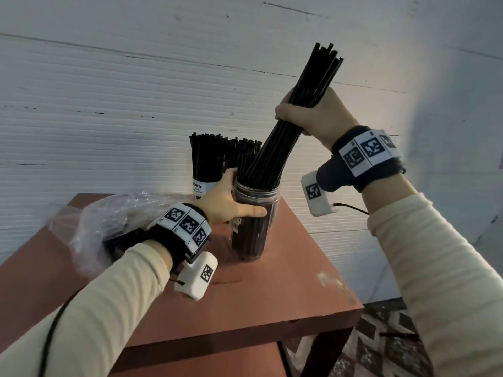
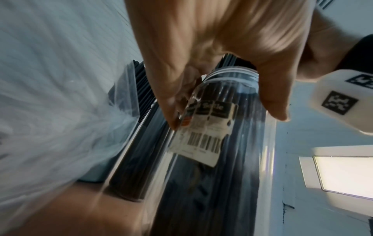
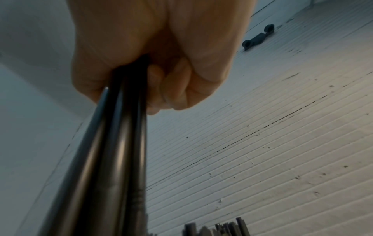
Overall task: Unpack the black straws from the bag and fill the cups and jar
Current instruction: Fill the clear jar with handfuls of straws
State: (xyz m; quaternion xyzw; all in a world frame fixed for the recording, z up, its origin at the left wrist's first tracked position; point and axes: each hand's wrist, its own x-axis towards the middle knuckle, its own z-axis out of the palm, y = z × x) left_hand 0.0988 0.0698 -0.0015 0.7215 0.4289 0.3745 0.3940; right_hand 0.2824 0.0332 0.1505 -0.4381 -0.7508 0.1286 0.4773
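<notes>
Filling the jar. The right hand holds a bundle of black straws, its fingers curled tight round the middle of the bundle; the bundle slants, lower ends already inside the mouth of the clear jar, upper ends high and to the right. The left hand steadies the jar near its rim, thumb across the front wall and the other fingers wrapped behind, seen in the left wrist view pressing the wall beside the label. The jar stands on the red-brown surface and already carries many straws. Behind it stand two cups, packed with straws; the crumpled clear bag lies to the left.

To do the step well, the bundle is probably best brought upright over the mouth before the grip loosens, so that the ends slide down together among the straws already seated. The left hand should keep the jar planted, since a slanted push may tip it. A gradual release likely prevents straws splaying over the rim.
</notes>
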